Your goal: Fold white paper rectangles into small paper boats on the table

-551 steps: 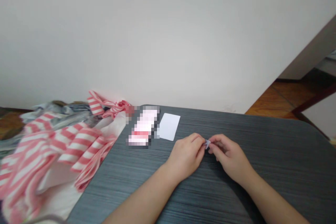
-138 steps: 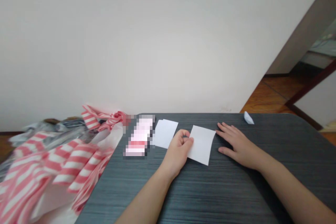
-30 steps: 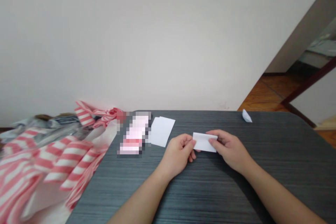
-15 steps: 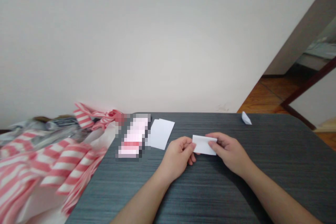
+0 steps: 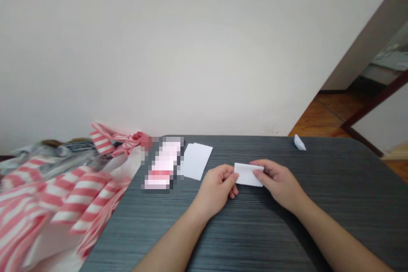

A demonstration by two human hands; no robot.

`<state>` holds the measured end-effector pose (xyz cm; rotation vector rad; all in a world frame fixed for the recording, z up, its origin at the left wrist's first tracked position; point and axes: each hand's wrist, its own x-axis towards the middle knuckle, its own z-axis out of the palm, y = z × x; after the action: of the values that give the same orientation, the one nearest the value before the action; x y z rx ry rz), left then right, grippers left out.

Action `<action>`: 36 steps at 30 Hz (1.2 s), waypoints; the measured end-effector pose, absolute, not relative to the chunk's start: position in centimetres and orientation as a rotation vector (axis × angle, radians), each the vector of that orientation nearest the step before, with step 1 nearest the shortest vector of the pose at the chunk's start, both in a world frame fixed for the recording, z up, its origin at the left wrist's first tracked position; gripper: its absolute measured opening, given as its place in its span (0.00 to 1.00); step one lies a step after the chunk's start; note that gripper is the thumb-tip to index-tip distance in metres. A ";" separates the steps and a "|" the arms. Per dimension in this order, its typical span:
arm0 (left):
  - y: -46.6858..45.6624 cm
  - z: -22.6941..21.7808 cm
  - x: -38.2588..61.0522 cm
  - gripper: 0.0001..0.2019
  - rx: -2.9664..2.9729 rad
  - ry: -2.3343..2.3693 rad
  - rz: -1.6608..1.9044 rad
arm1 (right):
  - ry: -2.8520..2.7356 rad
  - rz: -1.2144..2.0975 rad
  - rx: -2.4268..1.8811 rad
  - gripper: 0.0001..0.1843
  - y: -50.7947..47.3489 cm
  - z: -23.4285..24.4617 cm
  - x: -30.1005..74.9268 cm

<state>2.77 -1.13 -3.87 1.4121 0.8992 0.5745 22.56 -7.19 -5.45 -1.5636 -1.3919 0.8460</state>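
Note:
A small white rectangle of folded paper [image 5: 247, 175] is held between my two hands, just above or on the dark table. My left hand [image 5: 217, 188] pinches its left end, thumb on the front face and the other fingers curled behind. The right end is gripped by my right hand [image 5: 279, 182], its thumb lying on the paper and the fingers partly hidden behind it. Left of my left hand lie white paper sheets [image 5: 196, 161], slightly overlapping. A small folded white paper piece [image 5: 299, 142] rests near the table's far edge.
The dark, wood-grained table [image 5: 242, 233] stands against a pale wall [image 5: 204, 51]. A blurred-out pink and white thing [image 5: 164, 163] lies at its left side. Red-and-white striped cloth [image 5: 73, 195] is heaped to the left. A doorway and wooden floor [image 5: 321, 112] show at the right.
Almost nothing differs. Both hands keep the same hold on the folded paper, and the whole view has shifted very slightly.

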 end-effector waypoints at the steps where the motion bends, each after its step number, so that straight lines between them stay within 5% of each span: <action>1: -1.1 -3.9 2.8 0.10 1.416 0.898 0.576 | -1.398 0.845 -1.561 0.15 -7.2 -5.4 22.6; 19: -1.6 -3.4 2.4 0.13 1.781 0.879 0.479 | -1.764 0.470 -1.358 0.08 -7.3 -2.8 21.4; 36: -1.7 -2.6 2.3 0.13 1.968 0.832 0.469 | -1.719 0.675 -1.408 0.10 -6.8 -2.5 20.4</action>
<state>2.31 -1.71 -2.56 1.9681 0.8316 0.4693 20.41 -6.82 -2.46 -1.4085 -1.7193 0.6750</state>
